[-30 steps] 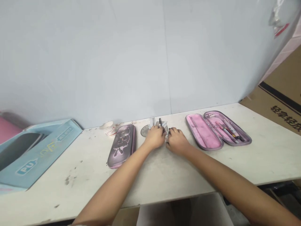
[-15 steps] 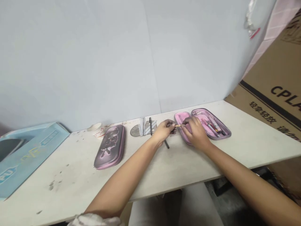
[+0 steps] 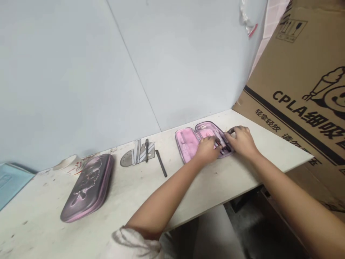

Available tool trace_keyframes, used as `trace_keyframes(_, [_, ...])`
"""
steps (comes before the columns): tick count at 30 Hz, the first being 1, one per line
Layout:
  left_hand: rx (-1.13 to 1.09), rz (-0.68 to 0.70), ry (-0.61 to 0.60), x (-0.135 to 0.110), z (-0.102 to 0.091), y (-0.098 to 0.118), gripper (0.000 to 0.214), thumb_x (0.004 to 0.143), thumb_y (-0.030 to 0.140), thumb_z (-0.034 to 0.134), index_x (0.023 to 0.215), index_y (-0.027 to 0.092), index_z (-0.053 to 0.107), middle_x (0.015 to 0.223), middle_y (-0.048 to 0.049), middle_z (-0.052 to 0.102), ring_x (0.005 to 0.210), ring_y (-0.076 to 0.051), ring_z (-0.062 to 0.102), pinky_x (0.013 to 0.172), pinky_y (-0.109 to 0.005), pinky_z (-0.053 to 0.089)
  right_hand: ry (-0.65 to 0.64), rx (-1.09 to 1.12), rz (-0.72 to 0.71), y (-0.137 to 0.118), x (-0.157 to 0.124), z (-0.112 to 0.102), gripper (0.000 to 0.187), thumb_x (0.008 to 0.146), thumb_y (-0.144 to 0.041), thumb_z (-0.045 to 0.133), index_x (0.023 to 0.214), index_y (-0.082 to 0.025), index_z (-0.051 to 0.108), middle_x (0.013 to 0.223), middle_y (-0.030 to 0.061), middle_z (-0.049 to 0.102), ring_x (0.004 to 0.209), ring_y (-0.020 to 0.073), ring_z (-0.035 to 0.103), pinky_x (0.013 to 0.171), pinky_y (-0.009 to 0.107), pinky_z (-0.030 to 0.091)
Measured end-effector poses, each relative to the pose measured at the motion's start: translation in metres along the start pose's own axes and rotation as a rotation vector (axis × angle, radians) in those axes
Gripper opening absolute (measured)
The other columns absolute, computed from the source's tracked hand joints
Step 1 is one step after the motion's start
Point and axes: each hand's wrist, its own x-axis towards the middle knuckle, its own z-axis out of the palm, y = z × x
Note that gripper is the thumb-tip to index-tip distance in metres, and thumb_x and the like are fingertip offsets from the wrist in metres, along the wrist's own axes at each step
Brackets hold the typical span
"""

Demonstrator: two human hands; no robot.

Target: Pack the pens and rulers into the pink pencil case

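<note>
Working with both bare hands at the open pink pencil case (image 3: pixel 187 141), finding it lying flat toward the right end of the surface (image 3: pixel 194 194). Seeing pens (image 3: pixel 226 144) in its right-hand half and pink lining across its left-hand half. Holding the left hand (image 3: pixel 208 150) over the right-hand half, with fingers curled down at the pens; being unable to tell whether pinching one or only touching. Holding the right hand (image 3: pixel 244 141) at the outer rim, with thumb and forefinger near each other; noting a small pale sliver beside the tips, too small to identify, and being unable to tell whether gripping it. Judging the work inside the case as under way rather than finished: recording the case as laid open, several pens as inside, and the lid as not shut. Recording as outside it and untouched by either hand a loose black pen (image 3: pixel 161 163), a second black pen (image 3: pixel 147 150) lying on overlapping rulers (image 3: pixel 136 153), and a grey protractor (image 3: pixel 125 159). Recording also a dark pencil case (image 3: pixel 87 187), shut, farther left, with a white cup (image 3: pixel 77 167) just behind it.
</note>
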Motion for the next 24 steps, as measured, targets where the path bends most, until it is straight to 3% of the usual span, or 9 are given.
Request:
trace_keyframes(4, [0.203,0.021,-0.036,-0.006,0.005,-0.003,0.034,0.079,0.034,0.049,0.110,0.019,0.053,0.110,-0.0101,0.054,0.107,-0.026,0.047,0.092,-0.043,0.037,-0.115,-0.272,-0.051,0.008,0.002,0.002,0.039,0.081,-0.042,0.043,0.083,-0.010,0.065,0.092,0.0196,0.058,0.095,0.0312,0.045,0.077,0.040,0.038])
trace_keyframes(9, [0.212,0.046,0.035,-0.028,-0.014,-0.006,0.031,0.082,0.032,0.044,0.109,0.020,0.053,0.112,-0.0086,0.053,0.108,-0.023,0.046,0.094,-0.040,0.036,-0.111,-0.251,-0.164,-0.014,-0.003,0.014,0.036,0.082,-0.041,0.043,0.087,-0.012,0.064,0.089,0.0164,0.057,0.092,0.0280,0.045,0.078,0.037,0.037])
trace_keyframes(13, [0.223,-0.001,0.090,-0.056,-0.049,-0.026,0.028,0.083,0.028,0.042,0.107,0.018,0.055,0.110,-0.0088,0.054,0.106,-0.022,0.047,0.095,-0.039,0.036,-0.091,-0.154,-0.402,-0.059,-0.016,0.026,0.029,0.084,-0.035,0.043,0.085,-0.013,0.062,0.087,0.0139,0.055,0.090,0.0261,0.044,0.080,0.037,0.036])
trace_keyframes(19, [0.251,-0.164,0.187,-0.108,-0.101,-0.084,0.025,0.082,0.022,0.041,0.101,0.015,0.057,0.104,-0.0094,0.056,0.103,-0.021,0.050,0.095,-0.037,0.036,-0.156,-0.070,-0.734,-0.153,-0.059,0.046,0.022,0.083,-0.027,0.044,0.083,-0.014,0.061,0.089,0.0136,0.054,0.092,0.0256,0.043,0.076,0.037,0.035])
trace_keyframes(24, [0.280,-0.208,0.227,-0.149,-0.122,-0.117,0.025,0.082,0.018,0.041,0.101,0.013,0.057,0.103,-0.0113,0.056,0.102,-0.022,0.051,0.094,-0.037,0.038,-0.238,-0.140,-0.751,-0.201,-0.079,0.064,0.027,0.079,-0.032,0.050,0.082,-0.009,0.063,0.085,0.0178,0.055,0.090,0.0286,0.043,0.070,0.040,0.036])
